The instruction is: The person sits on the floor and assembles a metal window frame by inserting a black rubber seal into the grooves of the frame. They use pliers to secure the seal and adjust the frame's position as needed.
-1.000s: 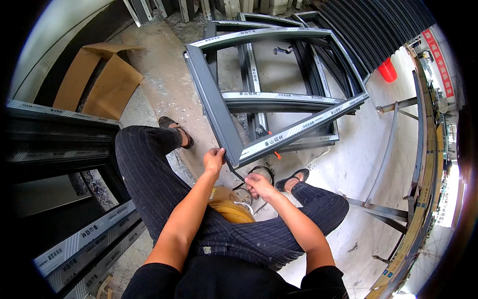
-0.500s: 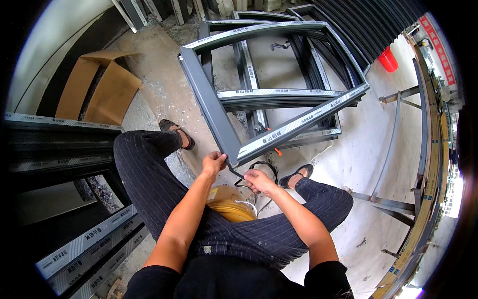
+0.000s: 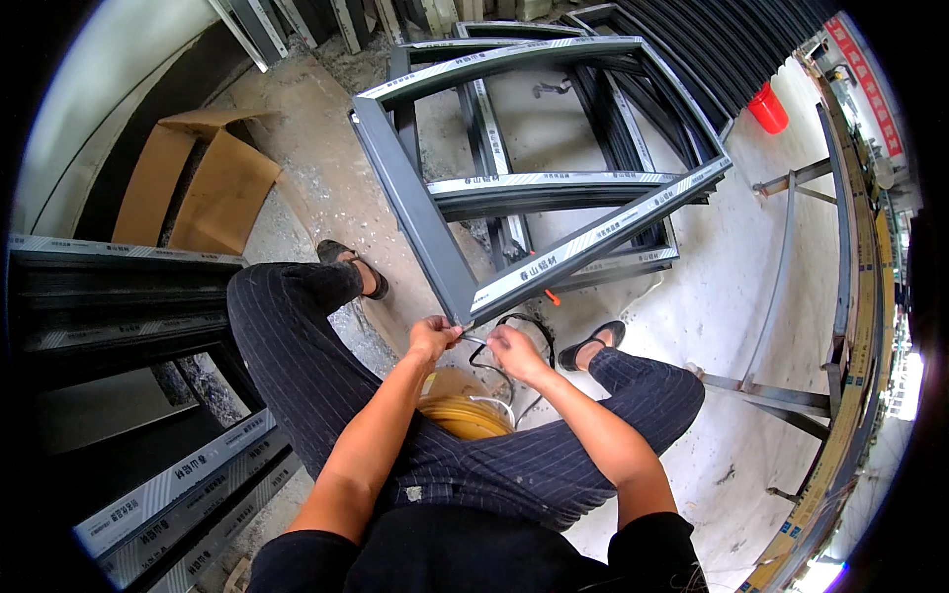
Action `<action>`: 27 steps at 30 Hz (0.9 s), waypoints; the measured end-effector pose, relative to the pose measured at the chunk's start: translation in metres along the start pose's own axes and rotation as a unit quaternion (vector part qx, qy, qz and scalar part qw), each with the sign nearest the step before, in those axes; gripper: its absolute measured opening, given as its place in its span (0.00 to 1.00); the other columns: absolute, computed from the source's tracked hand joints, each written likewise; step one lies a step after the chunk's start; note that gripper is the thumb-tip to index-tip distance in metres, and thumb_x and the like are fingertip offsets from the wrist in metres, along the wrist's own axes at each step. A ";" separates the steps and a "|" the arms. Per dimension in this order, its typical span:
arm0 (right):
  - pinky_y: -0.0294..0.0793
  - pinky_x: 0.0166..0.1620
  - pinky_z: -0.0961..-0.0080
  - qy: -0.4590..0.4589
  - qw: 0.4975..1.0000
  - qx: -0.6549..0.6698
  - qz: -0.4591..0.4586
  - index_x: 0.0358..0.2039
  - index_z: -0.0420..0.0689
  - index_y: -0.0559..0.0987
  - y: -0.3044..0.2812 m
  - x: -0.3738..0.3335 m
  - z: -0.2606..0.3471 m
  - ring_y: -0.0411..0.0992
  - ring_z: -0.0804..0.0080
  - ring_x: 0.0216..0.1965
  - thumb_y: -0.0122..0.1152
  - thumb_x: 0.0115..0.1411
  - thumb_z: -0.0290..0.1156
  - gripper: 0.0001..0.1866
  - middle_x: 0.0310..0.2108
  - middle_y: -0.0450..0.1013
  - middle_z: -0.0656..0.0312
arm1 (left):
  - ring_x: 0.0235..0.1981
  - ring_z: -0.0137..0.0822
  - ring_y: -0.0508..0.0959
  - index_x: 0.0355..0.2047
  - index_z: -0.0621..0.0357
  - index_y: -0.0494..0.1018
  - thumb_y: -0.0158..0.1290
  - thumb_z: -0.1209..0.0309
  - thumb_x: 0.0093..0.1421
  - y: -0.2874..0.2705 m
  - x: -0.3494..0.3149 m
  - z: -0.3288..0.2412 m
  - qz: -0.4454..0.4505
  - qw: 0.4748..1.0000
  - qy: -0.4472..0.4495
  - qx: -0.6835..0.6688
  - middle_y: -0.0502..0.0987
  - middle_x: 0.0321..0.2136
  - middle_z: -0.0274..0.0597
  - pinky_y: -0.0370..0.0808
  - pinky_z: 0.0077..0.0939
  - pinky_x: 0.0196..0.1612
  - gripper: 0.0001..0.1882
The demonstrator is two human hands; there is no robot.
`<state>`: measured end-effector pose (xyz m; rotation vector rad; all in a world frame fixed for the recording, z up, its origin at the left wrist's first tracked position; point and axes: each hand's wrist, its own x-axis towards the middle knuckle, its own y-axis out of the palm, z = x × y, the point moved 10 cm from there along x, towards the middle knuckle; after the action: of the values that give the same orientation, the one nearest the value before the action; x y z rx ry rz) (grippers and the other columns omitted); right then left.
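Observation:
A large grey rectangular metal window frame (image 3: 447, 242) lies on top of a stack of frames, one corner pointing at me. Close to that corner, my left hand (image 3: 433, 338) is closed in a pinch. My right hand (image 3: 516, 354) is also closed, a short way to the right and slightly lower. Between the fingers of both hands runs a short, thin strip (image 3: 474, 339), greyish here; its exact kind is too small to tell. A loop of black cord-like strip (image 3: 539, 328) hangs or lies just behind my right hand.
Below my hands, between my knees, sits a yellow round ribbed thing (image 3: 460, 419). More dark frames (image 3: 178, 474) stand at the left. A cardboard box (image 3: 222, 188) is at far left, a red bucket (image 3: 767, 109) at far right. A metal rack (image 3: 781, 400) stands at right.
My hands have come a little closer together. The dark strip between them hung slanting; now a shorter, greyer, nearly level piece shows. The view has shifted slightly.

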<state>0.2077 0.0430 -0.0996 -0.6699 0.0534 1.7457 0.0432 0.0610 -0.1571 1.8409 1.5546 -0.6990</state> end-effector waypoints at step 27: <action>0.70 0.35 0.58 -0.151 0.931 -0.322 -0.084 0.27 0.40 0.75 -0.019 0.011 0.069 0.71 0.50 0.31 0.58 0.53 0.33 0.09 0.26 0.72 0.50 | 0.25 0.31 0.77 0.31 0.65 0.73 0.58 0.72 0.56 0.021 -0.011 0.005 -0.019 0.995 -0.024 -0.094 0.77 0.23 0.39 0.74 0.22 0.27 0.08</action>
<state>0.1954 0.0842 -0.0416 -0.8313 -0.8004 1.6738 0.0617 0.0481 -0.1501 1.6503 1.5713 -0.5872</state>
